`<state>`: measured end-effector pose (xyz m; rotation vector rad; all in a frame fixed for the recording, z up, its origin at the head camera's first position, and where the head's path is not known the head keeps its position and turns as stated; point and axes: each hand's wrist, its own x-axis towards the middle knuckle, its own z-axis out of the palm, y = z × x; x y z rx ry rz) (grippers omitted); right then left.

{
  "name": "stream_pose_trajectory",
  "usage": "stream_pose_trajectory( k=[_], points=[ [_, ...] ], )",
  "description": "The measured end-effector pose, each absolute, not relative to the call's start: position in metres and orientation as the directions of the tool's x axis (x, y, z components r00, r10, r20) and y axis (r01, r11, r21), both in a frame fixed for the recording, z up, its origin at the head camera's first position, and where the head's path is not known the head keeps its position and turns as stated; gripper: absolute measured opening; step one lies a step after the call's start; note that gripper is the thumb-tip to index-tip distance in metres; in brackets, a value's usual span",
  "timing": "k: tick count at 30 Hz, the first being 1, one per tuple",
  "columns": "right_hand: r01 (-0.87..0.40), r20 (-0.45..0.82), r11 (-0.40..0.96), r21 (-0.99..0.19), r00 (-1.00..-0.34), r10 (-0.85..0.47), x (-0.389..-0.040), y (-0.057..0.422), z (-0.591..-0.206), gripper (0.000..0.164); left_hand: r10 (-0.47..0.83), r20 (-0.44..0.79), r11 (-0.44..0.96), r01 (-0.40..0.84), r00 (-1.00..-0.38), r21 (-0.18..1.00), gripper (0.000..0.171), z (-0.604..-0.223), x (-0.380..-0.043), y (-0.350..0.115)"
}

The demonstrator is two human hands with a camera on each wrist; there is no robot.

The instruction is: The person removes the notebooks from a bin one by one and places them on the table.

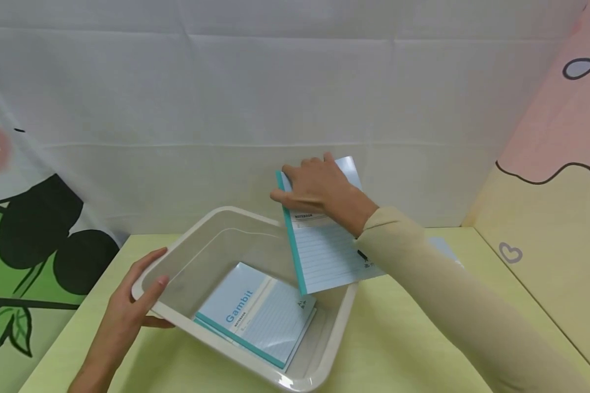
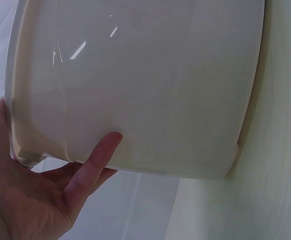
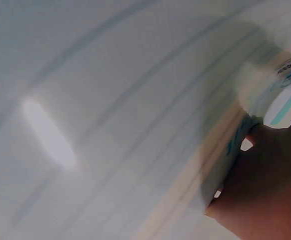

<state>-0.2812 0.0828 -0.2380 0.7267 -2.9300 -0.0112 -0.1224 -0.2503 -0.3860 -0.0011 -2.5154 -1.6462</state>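
A beige plastic bin stands tilted on the table, with a small stack of light-blue notebooks lying inside; the top cover reads "Gambit". At the bin's left corner my left hand grips the rim. The left wrist view shows its thumb lying against the bin wall. Above the bin's right side, my right hand holds another notebook with a teal spine by its upper part. This notebook's lined cover fills most of the right wrist view; the fingertips behind it are hidden.
A light-blue flat item lies on the pale yellow table at the right, partly hidden behind the right sleeve. White cloth hangs behind the table. Printed panels stand on both sides.
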Motion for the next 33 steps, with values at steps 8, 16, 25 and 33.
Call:
stream_pose_trajectory(
  k=[8,16,25,33],
  points=[
    [-0.444,0.115,0.896,0.000,-0.890,-0.441,-0.285,0.122,-0.258,0.077,-0.070,0.105,0.391,0.069,-0.992,0.918,0.056,-0.388,-0.123,-0.250],
    [-0.416,0.115,0.902,-0.116,-0.908,-0.404,-0.284,0.181,-0.277,0.078,-0.077,0.122,0.398,0.082,-0.989,0.914,0.056,-0.386,-0.121,-0.250],
    [-0.391,0.146,0.916,-0.088,-0.915,-0.376,-0.269,0.241,-0.290,0.071,-0.078,0.127,0.393,0.087,-0.989,0.916,0.055,-0.385,-0.115,-0.250],
    [-0.382,0.138,0.921,-0.080,-0.919,-0.369,-0.255,0.279,-0.312,0.064,-0.089,0.139,0.408,0.091,-0.986,0.908,0.055,-0.381,-0.111,-0.252]
  ],
)
